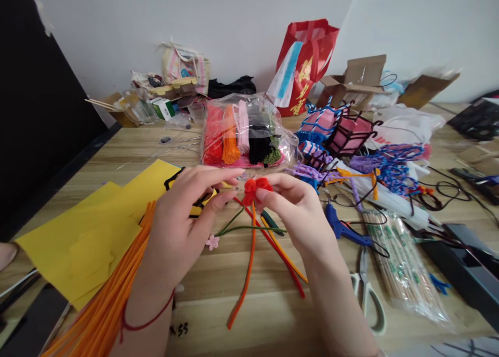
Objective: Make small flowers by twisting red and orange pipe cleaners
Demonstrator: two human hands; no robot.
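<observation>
My left hand (186, 211) and my right hand (297, 211) meet above the wooden table (273, 300), both pinching a small red-orange pipe-cleaner flower (255, 186). Its orange stem (246, 274) hangs down toward the table's near edge. Loose red, orange and green pipe cleaners (278, 248) lie under my hands. A tiny pink flower (212, 241) rests by my left thumb. A red string circles my left wrist.
Yellow paper sheets (89, 232) and a bundle of orange pipe cleaners (105, 305) lie left. A clear bag of coloured pipe cleaners (245, 133) sits behind. Right: blue glue gun (343, 227), scissors (366, 289), bagged wooden sticks (405, 268), blue-pink lanterns (335, 128), red bag (306, 61).
</observation>
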